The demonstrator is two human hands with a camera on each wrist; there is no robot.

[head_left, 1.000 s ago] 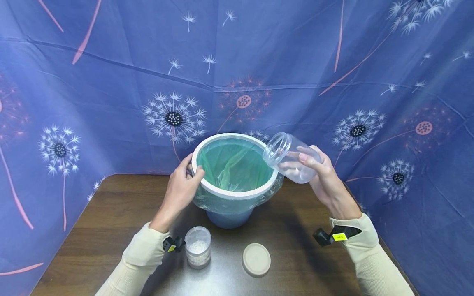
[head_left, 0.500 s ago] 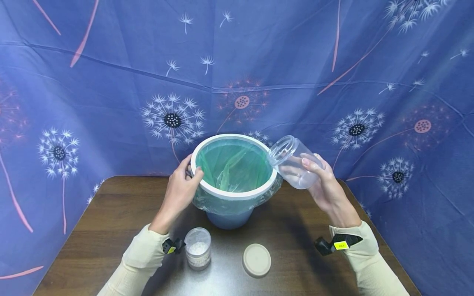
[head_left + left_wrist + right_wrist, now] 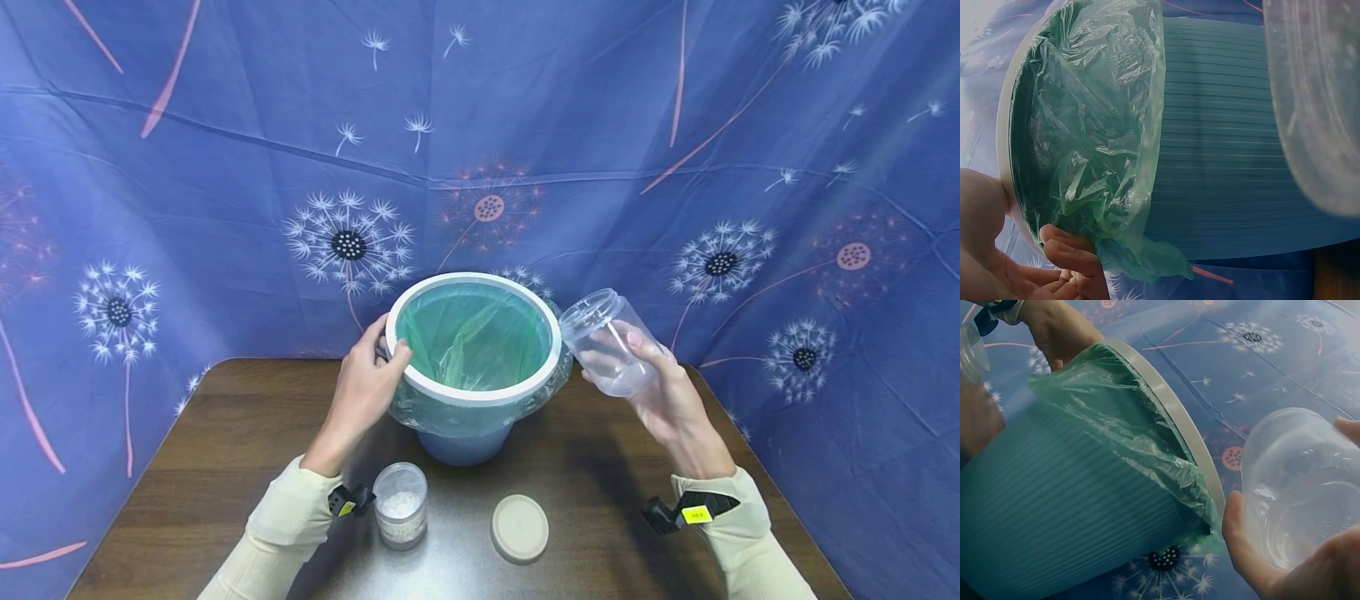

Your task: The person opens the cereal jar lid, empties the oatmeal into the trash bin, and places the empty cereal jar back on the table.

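Observation:
A blue ribbed trash bin (image 3: 461,446) with a white rim ring stands on the table, lined with a green plastic bag (image 3: 480,342) folded out over the rim. My left hand (image 3: 367,371) grips the bin's left rim, thumb on the ring; in the left wrist view its fingers (image 3: 1069,247) curl beside the bag's edge. Just right of the rim, my right hand (image 3: 663,387) holds a clear plastic jar (image 3: 611,354), tilted with its mouth toward the bin. In the right wrist view the jar (image 3: 1300,481) looks empty, with fingers and thumb around it.
In front of the bin, a second clear jar (image 3: 401,508) with white grains stands near the left wrist. A round beige lid (image 3: 519,528) lies to its right on the brown wooden table (image 3: 225,467). A blue dandelion-print cloth (image 3: 247,208) hangs behind and at both sides.
My right hand has drawn the clear jar rightward and down, from over the bin's right rim to beside it. The left hand stays on the rim.

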